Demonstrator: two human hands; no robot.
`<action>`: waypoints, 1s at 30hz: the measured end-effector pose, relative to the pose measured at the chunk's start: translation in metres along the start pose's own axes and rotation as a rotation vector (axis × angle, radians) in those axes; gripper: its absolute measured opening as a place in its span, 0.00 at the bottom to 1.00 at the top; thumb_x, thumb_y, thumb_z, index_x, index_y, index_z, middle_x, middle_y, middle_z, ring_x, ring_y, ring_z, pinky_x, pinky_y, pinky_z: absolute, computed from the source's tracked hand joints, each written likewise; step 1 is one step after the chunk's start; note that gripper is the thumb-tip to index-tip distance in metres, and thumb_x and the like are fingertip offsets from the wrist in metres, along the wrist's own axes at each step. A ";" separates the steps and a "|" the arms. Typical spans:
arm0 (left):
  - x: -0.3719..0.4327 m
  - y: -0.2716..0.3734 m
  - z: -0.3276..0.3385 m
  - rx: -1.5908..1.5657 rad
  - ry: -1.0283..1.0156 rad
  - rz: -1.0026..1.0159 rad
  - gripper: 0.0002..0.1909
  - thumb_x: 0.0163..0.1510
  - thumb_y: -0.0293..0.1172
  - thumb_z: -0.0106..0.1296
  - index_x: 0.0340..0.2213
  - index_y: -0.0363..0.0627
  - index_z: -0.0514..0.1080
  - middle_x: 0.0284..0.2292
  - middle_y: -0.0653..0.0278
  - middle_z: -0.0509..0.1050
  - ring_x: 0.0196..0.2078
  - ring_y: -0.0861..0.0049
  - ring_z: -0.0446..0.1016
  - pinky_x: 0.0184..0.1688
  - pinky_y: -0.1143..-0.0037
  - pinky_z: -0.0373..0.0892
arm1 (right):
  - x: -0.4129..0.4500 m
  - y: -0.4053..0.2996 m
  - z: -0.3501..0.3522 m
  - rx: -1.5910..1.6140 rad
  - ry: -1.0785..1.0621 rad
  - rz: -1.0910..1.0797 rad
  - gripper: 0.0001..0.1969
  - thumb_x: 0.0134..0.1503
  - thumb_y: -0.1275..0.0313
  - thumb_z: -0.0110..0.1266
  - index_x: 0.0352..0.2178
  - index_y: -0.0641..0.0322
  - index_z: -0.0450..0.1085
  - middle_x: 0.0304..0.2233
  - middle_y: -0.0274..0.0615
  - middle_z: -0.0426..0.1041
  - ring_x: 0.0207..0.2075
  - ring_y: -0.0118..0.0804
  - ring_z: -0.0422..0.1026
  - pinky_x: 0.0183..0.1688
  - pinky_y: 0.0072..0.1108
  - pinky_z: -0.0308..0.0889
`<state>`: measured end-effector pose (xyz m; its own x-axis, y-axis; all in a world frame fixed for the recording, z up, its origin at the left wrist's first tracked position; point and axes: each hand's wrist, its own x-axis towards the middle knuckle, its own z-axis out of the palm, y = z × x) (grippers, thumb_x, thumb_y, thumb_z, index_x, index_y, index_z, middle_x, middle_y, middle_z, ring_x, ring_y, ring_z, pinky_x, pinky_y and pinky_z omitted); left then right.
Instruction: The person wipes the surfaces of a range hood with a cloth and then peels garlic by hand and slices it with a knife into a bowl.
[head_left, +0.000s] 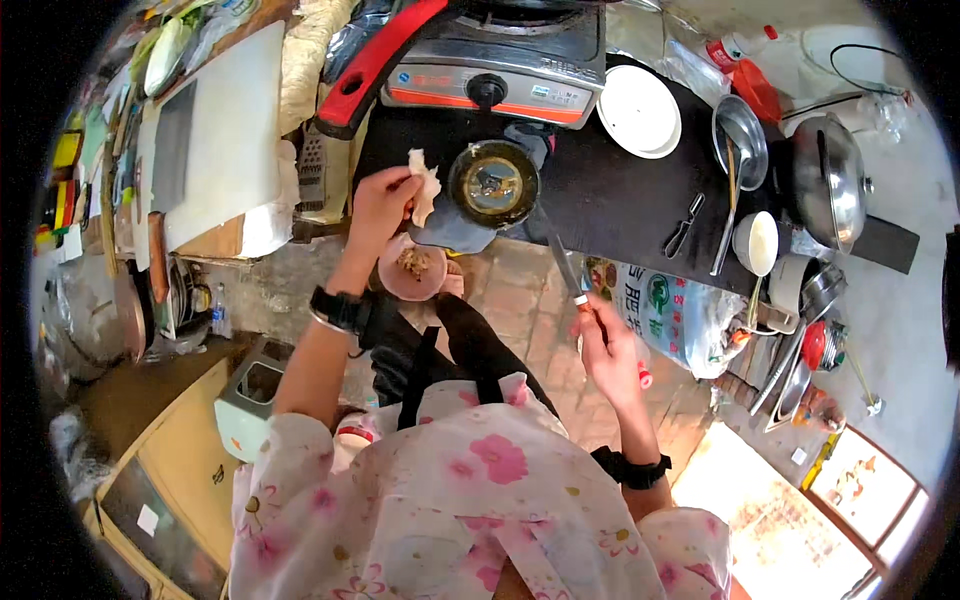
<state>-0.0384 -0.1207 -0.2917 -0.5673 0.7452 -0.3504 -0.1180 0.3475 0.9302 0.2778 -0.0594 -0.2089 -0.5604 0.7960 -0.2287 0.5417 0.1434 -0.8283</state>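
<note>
My left hand (382, 199) pinches a crumpled piece of white tissue or paper (424, 187) just left of a small dark round pan (494, 184), which holds some liquid with bits in it. In my right hand (609, 341) is a knife (564, 259), its long narrow blade pointing up and left towards the pan's right side. Below my left hand, at a lower level, a pinkish bowl (412, 270) contains crumbly food scraps. A grey flat piece (457, 234) lies at the counter edge under the pan.
Behind the pan stands a gas stove (487, 82), with a red pan handle (375, 67) jutting over its left side. A cleaver (166, 172) rests on a white cutting board (232, 135) at left. White plates (639, 111), a peeler (683, 225), a metal bowl (752, 142) and a lidded wok (840, 184) sit to the right.
</note>
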 end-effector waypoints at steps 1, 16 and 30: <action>0.008 -0.002 0.001 -0.009 -0.035 0.015 0.09 0.49 0.29 0.48 0.24 0.34 0.70 0.14 0.69 0.66 0.14 0.87 0.62 0.17 0.83 0.58 | 0.000 -0.010 -0.001 0.006 -0.011 0.036 0.12 0.55 0.73 0.41 0.40 0.66 0.64 0.17 0.30 0.66 0.15 0.16 0.57 0.17 0.13 0.53; 0.040 0.018 0.015 0.144 -0.275 -0.041 0.10 0.48 0.34 0.50 0.25 0.38 0.69 0.22 0.67 0.71 0.22 0.86 0.69 0.23 0.84 0.67 | 0.016 -0.015 0.023 -0.298 -0.030 0.065 0.09 0.51 0.74 0.45 0.33 0.68 0.65 0.22 0.59 0.68 0.25 0.56 0.69 0.25 0.33 0.63; 0.028 0.018 0.041 0.388 -0.186 0.387 0.08 0.42 0.29 0.53 0.21 0.36 0.66 0.19 0.54 0.69 0.21 0.64 0.69 0.24 0.73 0.64 | 0.016 -0.007 0.031 -0.476 0.068 -0.032 0.08 0.51 0.73 0.46 0.32 0.65 0.66 0.18 0.58 0.68 0.21 0.56 0.69 0.21 0.36 0.63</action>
<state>-0.0224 -0.0705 -0.2895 -0.3524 0.9350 -0.0392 0.3970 0.1873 0.8985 0.2458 -0.0663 -0.2229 -0.5481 0.8210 -0.1598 0.7601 0.4092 -0.5047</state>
